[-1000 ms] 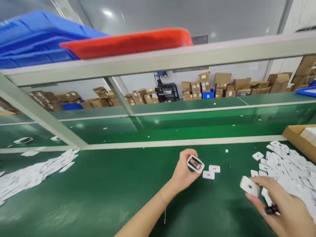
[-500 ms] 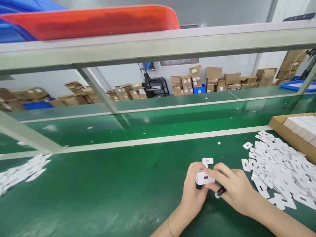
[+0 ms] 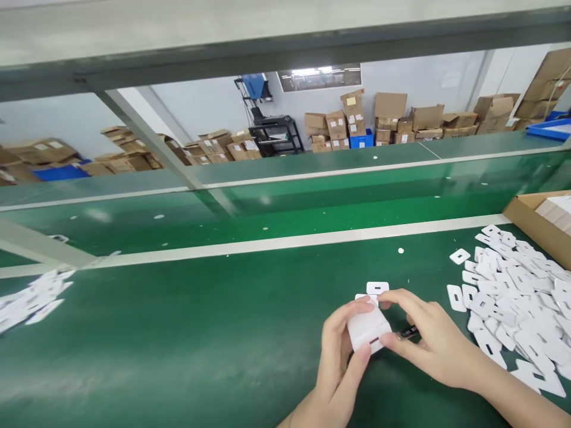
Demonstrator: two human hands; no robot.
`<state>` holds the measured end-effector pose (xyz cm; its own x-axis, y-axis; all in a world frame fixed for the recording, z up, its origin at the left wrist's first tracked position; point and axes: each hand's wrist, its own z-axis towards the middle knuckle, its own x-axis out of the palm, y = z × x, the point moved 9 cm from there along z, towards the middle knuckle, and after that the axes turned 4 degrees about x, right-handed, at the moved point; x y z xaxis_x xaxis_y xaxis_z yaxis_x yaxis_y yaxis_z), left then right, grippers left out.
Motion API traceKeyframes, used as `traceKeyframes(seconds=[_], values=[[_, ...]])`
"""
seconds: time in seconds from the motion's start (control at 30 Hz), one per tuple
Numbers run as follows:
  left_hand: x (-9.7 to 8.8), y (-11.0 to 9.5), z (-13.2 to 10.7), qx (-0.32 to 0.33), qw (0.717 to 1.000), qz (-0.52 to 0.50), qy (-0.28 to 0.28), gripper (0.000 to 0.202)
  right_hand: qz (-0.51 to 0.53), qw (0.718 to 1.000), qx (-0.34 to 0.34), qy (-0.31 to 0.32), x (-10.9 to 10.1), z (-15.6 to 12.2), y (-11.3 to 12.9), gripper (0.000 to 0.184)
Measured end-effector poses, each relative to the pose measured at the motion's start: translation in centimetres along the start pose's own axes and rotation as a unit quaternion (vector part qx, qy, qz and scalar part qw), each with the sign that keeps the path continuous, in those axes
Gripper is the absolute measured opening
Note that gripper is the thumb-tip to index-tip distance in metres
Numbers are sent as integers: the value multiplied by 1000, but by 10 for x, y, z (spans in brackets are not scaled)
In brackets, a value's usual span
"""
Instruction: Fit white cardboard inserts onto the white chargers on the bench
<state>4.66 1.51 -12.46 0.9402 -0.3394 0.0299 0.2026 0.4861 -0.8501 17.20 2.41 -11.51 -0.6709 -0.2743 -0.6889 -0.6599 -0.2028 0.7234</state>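
Observation:
A small white plastic case (image 3: pixel 367 323) with a slot in its near side is between my two hands, tilted, above the green table. My left hand (image 3: pixel 335 356) grips it from the left, fingers on the far edge and thumb at the near corner. My right hand (image 3: pixel 439 342) has its thumb on the right near corner and its fingertips at the far right side. A slim dark piece with pale markings (image 3: pixel 407 332) is tucked in the right hand, partly hidden by the fingers. Just beyond lies a flat white slotted plate (image 3: pixel 377 288), with another partly hidden behind the hands.
A heap of white slotted plates (image 3: pixel 520 291) covers the table on the right, beside a cardboard tray (image 3: pixel 535 229). More white flat pieces (image 3: pixel 33 300) lie at the far left. A grey frame post (image 3: pixel 147 142) and overhead beam (image 3: pixel 267 47) stand across the front.
The case has been turned, so its slot faces nearer me and more of its body shows. The right fingers have spread around it. My view has tipped down, and the red tray is out of sight.

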Motion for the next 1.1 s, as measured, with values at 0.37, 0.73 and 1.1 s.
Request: traceKeyframes(seconds=[0.37, 0.73, 1.1], values=[[-7, -11, 4, 31, 996, 83, -27, 43, 343, 935, 21, 87, 22, 5, -14, 54], [4, 27, 9, -170, 973, -157, 11, 53, 310, 949, -52, 21, 1, 4, -4, 43], [-7, 29, 7, -188, 975, -113, -38, 49, 279, 960, 4, -9, 11, 11, -12, 43]])
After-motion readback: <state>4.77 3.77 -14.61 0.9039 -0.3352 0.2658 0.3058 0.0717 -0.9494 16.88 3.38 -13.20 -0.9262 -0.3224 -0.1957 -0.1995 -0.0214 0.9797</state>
